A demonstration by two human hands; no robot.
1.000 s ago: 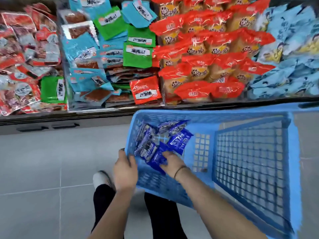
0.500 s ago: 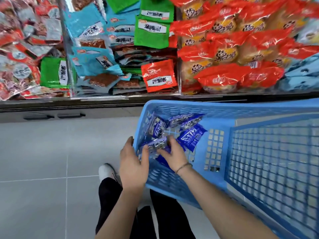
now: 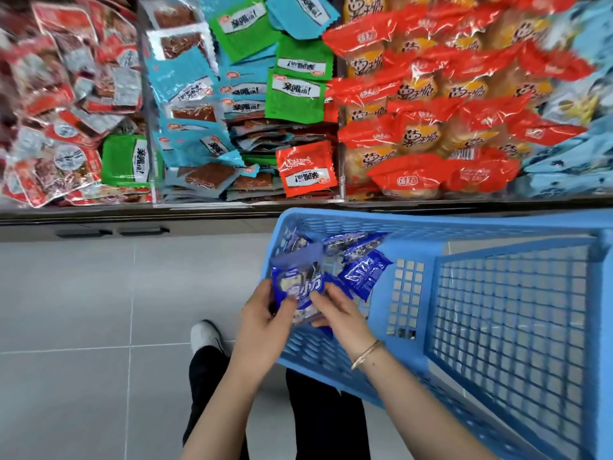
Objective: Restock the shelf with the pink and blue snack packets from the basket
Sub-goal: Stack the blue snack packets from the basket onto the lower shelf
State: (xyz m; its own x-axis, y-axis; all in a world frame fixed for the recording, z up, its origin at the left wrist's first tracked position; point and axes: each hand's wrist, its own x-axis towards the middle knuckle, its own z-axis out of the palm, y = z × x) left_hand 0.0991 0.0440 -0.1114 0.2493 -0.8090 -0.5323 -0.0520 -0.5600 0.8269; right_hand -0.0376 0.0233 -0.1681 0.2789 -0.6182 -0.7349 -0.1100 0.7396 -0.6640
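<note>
Packets in red and silver (image 3: 56, 104) fill the left compartment of the shelf (image 3: 166, 211), which runs across the top of the view above a grey tiled floor (image 3: 66, 310). One green packet (image 3: 124, 161) stands at the right side of this compartment, just beside a clear divider (image 3: 148, 127). The middle compartment holds teal packets (image 3: 185, 94), some green ones (image 3: 295, 94) and one orange-red packet (image 3: 306, 167) at the front. Lower, a white shoe (image 3: 205, 333) and black trousers (image 3: 212, 386) of the person show on the floor. The left hand (image 3: 265, 313) grasps a blue snack packet (image 3: 297, 287), its fingers and thumb closed on the left edge. The right hand (image 3: 341, 313), with a thin bracelet (image 3: 366, 353) on the wrist, pinches the same packet at its lower right side. The packet is held upright over the near left corner of the blue basket (image 3: 464, 227); perhaps a second packet lies behind it, but the view is too blurred to be sure. More blue packets (image 3: 363, 273) lie in the basket at its left end, just behind the hands. Above the basket, the right compartment is full of orange-red bread packs (image 3: 431, 134), and pale blue packs (image 3: 570, 167) are at the far right.
</note>
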